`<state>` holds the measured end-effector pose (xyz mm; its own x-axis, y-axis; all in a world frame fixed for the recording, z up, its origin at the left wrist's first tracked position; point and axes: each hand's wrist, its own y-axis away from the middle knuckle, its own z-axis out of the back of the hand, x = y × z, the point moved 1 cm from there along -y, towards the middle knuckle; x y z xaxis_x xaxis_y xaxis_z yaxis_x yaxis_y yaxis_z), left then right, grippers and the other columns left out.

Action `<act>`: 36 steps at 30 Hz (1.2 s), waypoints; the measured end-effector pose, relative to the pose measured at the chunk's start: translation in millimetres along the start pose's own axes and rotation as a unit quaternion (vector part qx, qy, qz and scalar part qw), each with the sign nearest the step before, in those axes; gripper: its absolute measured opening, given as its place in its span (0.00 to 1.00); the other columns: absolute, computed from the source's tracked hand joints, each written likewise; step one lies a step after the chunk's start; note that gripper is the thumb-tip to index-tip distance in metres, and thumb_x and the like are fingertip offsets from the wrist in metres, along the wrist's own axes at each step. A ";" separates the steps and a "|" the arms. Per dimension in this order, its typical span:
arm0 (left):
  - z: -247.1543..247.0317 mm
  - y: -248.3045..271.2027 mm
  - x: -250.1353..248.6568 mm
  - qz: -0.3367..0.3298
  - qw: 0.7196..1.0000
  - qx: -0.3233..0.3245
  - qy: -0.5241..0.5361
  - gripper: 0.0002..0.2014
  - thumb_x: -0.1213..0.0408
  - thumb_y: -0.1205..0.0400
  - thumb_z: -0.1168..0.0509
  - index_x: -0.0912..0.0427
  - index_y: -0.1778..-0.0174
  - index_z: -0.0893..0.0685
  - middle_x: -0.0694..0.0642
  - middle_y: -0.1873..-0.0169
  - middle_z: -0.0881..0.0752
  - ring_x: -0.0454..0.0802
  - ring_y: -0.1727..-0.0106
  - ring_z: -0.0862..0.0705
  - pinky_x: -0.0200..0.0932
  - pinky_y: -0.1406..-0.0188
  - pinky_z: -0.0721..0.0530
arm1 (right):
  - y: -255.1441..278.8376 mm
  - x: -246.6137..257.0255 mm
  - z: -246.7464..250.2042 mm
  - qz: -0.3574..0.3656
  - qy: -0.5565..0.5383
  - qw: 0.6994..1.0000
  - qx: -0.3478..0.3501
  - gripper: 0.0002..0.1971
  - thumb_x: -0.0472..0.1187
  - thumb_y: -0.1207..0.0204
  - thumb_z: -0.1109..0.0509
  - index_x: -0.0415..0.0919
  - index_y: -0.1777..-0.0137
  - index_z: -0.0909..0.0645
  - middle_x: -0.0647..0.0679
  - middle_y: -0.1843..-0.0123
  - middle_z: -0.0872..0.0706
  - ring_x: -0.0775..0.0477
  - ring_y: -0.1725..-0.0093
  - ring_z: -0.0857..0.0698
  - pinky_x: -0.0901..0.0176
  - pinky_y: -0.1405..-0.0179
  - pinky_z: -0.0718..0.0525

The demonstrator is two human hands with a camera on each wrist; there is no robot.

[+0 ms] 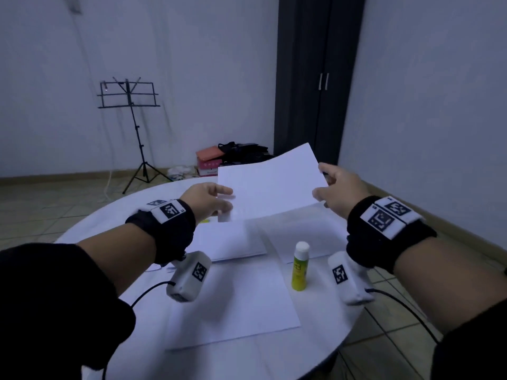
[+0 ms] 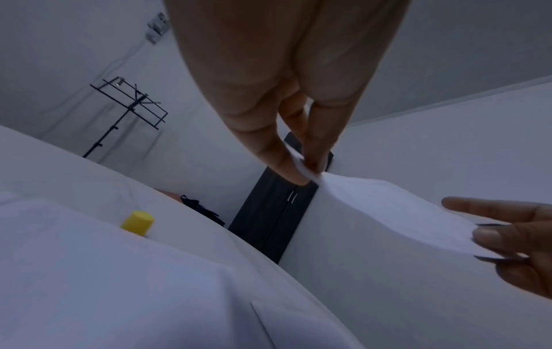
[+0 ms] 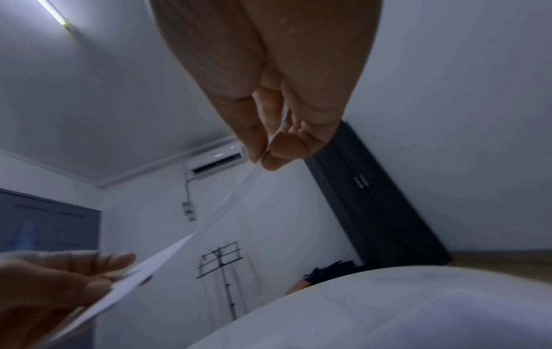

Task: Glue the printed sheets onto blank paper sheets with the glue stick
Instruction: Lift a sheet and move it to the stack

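Head view: nearest, below both wrists, blank sheet (image 1: 233, 303) flat on table (image 1: 90, 229); glue stick (image 1: 299, 267) upright under right wrist, capped. Further out, between the hands, sheet (image 1: 271, 185) held in air, tilted. Left hand (image 1: 208, 200) pinching its left edge, right hand (image 1: 338, 192) pinching right edge; hands apart, presumably to keep paper taut for placing. More sheets (image 1: 230, 239) beneath the hands, partly overlapped. Yellow cap (image 2: 137, 223) beyond left hand. Glue stick near the landing spot, possible snag. Print side not discernible.
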<state>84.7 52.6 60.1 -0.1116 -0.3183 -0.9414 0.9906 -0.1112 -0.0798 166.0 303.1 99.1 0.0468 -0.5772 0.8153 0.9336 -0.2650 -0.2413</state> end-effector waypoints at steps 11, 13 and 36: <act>58.9 99.5 62.0 0.134 0.991 0.027 -0.012 0.11 0.85 0.28 0.31 0.63 0.63 0.16 0.59 0.62 0.12 0.50 0.66 0.14 0.35 0.70 0.13 | 89.0 -1.4 -50.2 -0.116 0.059 0.979 0.158 0.11 0.33 0.30 0.24 0.40 0.63 0.25 0.43 0.70 0.21 0.58 0.88 0.28 0.71 0.88 0.36; 57.4 108.9 72.8 0.161 0.986 0.041 -0.033 0.12 0.85 0.29 0.29 0.62 0.63 0.15 0.59 0.63 0.12 0.50 0.65 0.14 0.34 0.70 0.13 | 93.4 -12.4 -61.1 -0.141 0.114 0.967 0.181 0.18 0.34 0.28 0.25 0.44 0.68 0.33 0.46 0.72 0.23 0.55 0.83 0.25 0.68 0.86 0.36; 37.1 122.6 99.0 0.228 0.960 0.118 -0.113 0.13 0.82 0.29 0.27 0.59 0.66 0.16 0.49 0.82 0.16 0.41 0.80 0.17 0.31 0.77 0.17 | 90.5 -54.3 -88.0 -0.210 0.279 0.905 0.242 0.14 0.41 0.32 0.20 0.38 0.65 0.24 0.43 0.74 0.18 0.46 0.77 0.23 0.62 0.75 0.28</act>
<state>192.2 -27.5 -30.8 0.2887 -0.5770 -0.7641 0.8979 -0.1139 0.4252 216.6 242.5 -13.4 -0.4084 -0.8402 0.3569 0.8802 -0.2589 0.3977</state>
